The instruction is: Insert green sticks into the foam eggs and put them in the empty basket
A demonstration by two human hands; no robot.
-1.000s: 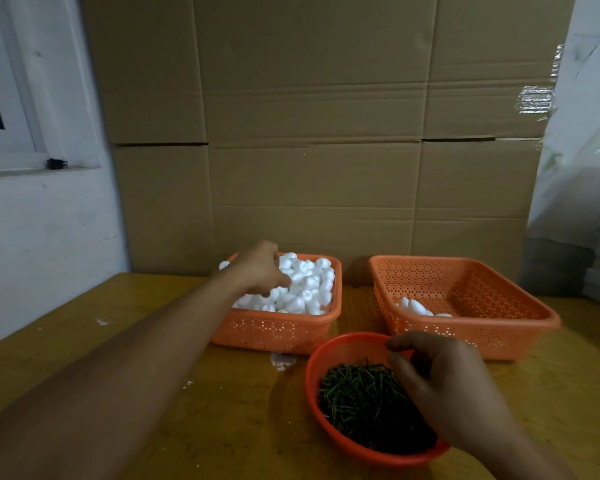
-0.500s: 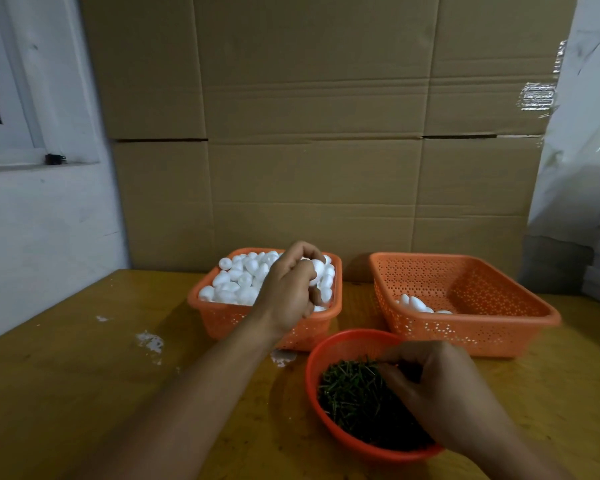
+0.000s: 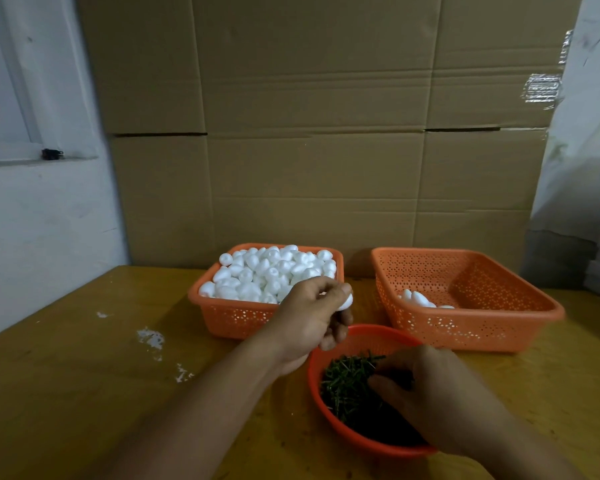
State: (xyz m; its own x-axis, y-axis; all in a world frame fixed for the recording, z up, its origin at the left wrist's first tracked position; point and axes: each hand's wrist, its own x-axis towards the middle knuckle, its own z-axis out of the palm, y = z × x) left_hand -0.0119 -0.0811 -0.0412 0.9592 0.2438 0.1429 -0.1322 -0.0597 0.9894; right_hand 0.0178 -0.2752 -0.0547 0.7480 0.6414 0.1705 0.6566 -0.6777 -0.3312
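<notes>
Head view: a left hand (image 3: 309,320) pinches a smooth white foam egg (image 3: 345,302) in curled fingers above the rim of a round orange bowl (image 3: 329,407) heaped with thin green sticks (image 3: 347,382). The right hand (image 3: 437,400) reaches into those sticks, fingers bent; whether they hold one cannot be told. Behind, on the yellow wooden bench (image 3: 84,375), stand a perforated basket (image 3: 236,317) brimming with eggs and a second basket (image 3: 482,327) holding a few.
</notes>
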